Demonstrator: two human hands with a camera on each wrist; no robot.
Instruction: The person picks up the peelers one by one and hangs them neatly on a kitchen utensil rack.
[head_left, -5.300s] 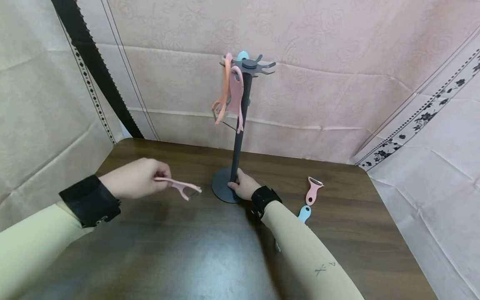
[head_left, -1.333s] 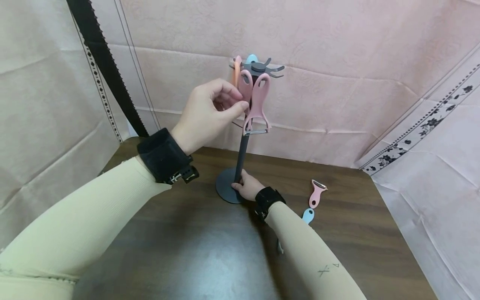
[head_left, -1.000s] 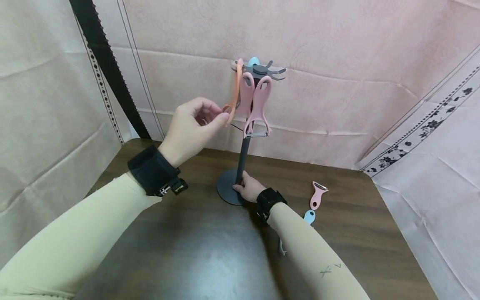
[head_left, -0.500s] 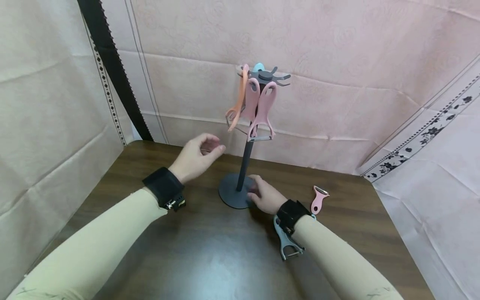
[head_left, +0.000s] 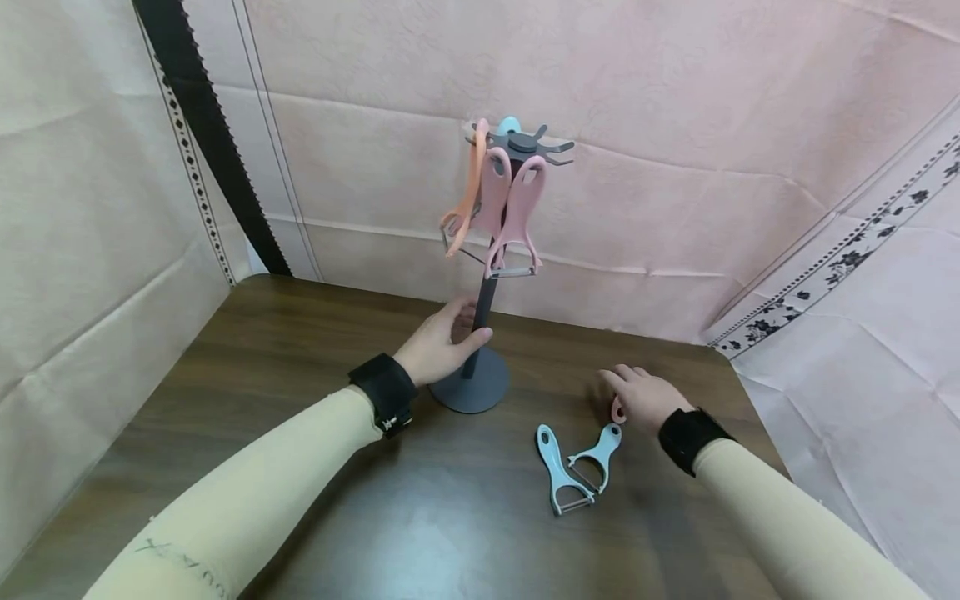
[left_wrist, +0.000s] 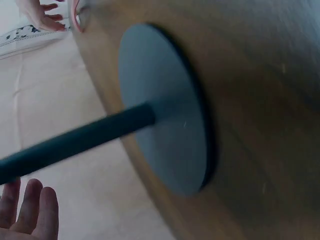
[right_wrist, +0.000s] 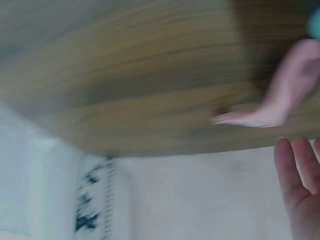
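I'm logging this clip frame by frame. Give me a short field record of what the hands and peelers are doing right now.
left hand: open, at the dark grey stand pole
right hand: open, over the pink peeler lying on the table
on the hooks: two pink peelers, one orange peeler
on the brown wooden table: two light blue peelers

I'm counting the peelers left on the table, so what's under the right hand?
A pink peeler lies on the table under the right hand. Only its handle end shows in the head view; the rest is covered.
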